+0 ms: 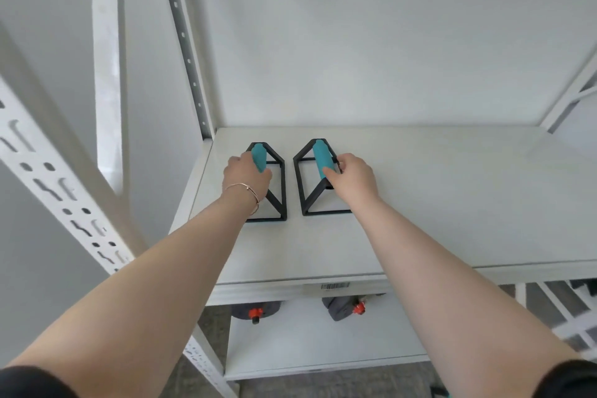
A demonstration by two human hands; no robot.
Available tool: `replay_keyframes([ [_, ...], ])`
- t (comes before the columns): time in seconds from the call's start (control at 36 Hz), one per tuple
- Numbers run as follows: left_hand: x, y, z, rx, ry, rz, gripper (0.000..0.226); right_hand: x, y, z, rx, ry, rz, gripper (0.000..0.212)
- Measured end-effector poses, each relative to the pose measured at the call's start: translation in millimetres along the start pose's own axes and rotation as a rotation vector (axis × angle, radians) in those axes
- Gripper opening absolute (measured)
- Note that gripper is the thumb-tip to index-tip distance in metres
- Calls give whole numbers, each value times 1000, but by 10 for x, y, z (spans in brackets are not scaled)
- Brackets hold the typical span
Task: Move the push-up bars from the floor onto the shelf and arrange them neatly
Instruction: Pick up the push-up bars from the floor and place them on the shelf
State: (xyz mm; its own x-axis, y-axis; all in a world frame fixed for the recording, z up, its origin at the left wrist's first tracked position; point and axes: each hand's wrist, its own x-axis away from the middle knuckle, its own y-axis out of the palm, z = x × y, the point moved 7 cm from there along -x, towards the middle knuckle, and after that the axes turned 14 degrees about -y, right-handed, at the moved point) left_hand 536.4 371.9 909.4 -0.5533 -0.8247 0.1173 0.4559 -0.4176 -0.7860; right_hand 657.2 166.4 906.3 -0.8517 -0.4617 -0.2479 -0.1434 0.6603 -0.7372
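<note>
Two push-up bars stand side by side on the white shelf, near its back left corner. Each has a black triangular frame and a teal foam handle. My left hand is wrapped around the near end of the left push-up bar's handle and hides part of its frame. My right hand grips the near end of the right push-up bar's handle from the right side. Both bars rest flat on the shelf, roughly parallel, a small gap between them.
White slotted uprights frame the shelf on the left, and a grey slotted post runs up the back corner. A lower shelf holds two dark items with orange knobs. The wall is close behind the bars.
</note>
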Motion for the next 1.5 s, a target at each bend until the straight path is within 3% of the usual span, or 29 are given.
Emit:
replay_keyframes([
  [0.22, 934, 225, 123, -438, 321, 204, 53, 728, -229, 10, 292, -333, -1, 48],
  [0.47, 2271, 663, -53, -550, 337, 240, 62, 1887, -639, 543, 385, -540, 30, 53],
  [0.61, 3135, 1161, -275, -528, 307, 190, 56, 2687, -863, 999, 393, -573, -61, 54],
  [0.83, 4320, 1986, -570, -645, 287, 31, 58, 3800, -1119, 1880, 389, -459, -226, 58],
  [1.0, 4777, 2542, -857, -763, 253, -96, 50, 4467, -1128, 2473, 394, -341, -336, 49],
  [1.08, 4889, 2776, -1016, -767, 222, -152, 44, 4757, -1081, 2769, 382, -264, -372, 52],
  [1.5, 4607, 4323, -2166, -815, -51, -561, 64, 5929, 163, 4210, 240, 330, -613, 58],
])
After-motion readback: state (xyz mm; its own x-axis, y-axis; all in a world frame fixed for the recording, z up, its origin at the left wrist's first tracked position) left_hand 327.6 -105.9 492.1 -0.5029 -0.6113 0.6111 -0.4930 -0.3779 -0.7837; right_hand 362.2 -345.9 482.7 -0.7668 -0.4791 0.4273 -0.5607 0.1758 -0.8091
